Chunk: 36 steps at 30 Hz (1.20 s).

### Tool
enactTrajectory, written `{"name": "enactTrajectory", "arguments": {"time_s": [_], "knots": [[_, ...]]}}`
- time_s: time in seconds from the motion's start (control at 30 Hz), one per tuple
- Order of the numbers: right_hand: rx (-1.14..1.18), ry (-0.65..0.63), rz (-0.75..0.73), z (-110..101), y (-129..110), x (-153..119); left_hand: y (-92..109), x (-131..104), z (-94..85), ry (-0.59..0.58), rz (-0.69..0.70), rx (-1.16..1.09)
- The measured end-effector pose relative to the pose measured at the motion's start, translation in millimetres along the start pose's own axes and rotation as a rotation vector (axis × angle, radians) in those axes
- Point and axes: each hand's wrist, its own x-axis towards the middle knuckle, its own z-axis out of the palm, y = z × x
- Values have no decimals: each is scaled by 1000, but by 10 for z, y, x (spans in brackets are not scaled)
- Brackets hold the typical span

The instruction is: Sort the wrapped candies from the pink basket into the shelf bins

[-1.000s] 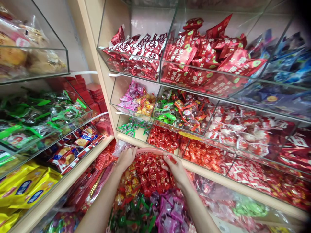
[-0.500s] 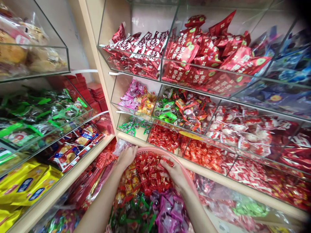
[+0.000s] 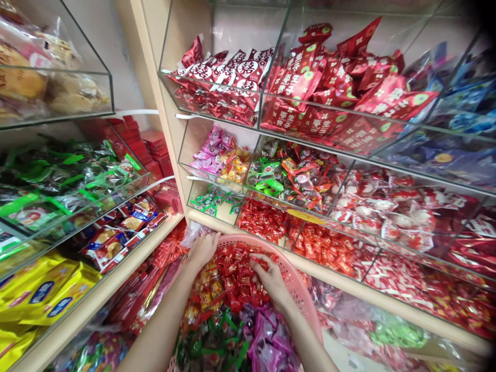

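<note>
A pink plastic basket [image 3: 306,289] with a perforated rim holds wrapped candies sorted in patches. Closed over its far left rim is my left hand [image 3: 203,249]. My right hand [image 3: 271,281] reaches inside, fingers apart and slightly bent, just over the red-wrapped candies [image 3: 236,276]; I see nothing held in it. Orange-yellow packets [image 3: 209,289] lie left of the red ones. Nearer to me are green-and-dark packets [image 3: 211,336] and purple-wrapped candies [image 3: 271,336]. My forearms hide parts of the basket's sides.
Clear shelf bins ahead hold red candies [image 3: 261,219], orange-red candies [image 3: 325,248] and large red packets [image 3: 302,77]. A wooden shelf edge [image 3: 349,289] runs just beyond the basket. Yellow bags [image 3: 46,294] and green-edged packets [image 3: 70,170] fill the left shelves.
My right hand has moved slightly left and away from the basket's right wall, baring more of that wall. My left hand keeps its place on the rim.
</note>
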Motion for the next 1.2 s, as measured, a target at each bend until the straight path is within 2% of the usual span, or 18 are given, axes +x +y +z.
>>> {"name": "enactTrajectory", "arguments": {"time_s": [0.23, 0.33, 0.5, 0.57, 0.7, 0.77, 0.87, 1.07, 1.2], "knots": [[-161, -58, -83, 61, 58, 11, -22, 20, 35, 18, 15, 4], [-215, -48, -152, 82, 72, 5, -18, 16, 28, 16, 21, 2], [-302, -36, -174, 108, 99, 15, -13, 8, 23, 10, 16, -8], [-360, -10, -218, 102, 114, 33, -15, 10, 27, 10, 12, -4], [-417, 145, -370, 56, 130, 81, -16, 16, 31, 7, 13, 11], [-391, 205, -403, 21, 114, 96, -15, 19, 29, 3, 13, 19], [-322, 209, -397, -22, 74, 103, -13, 21, 27, -1, 0, 28], [70, 101, -138, -21, 79, 110, -18, 23, 37, 11, 9, 27], [259, 68, -100, -36, 109, 124, -20, 24, 36, 11, 7, 33]]}}
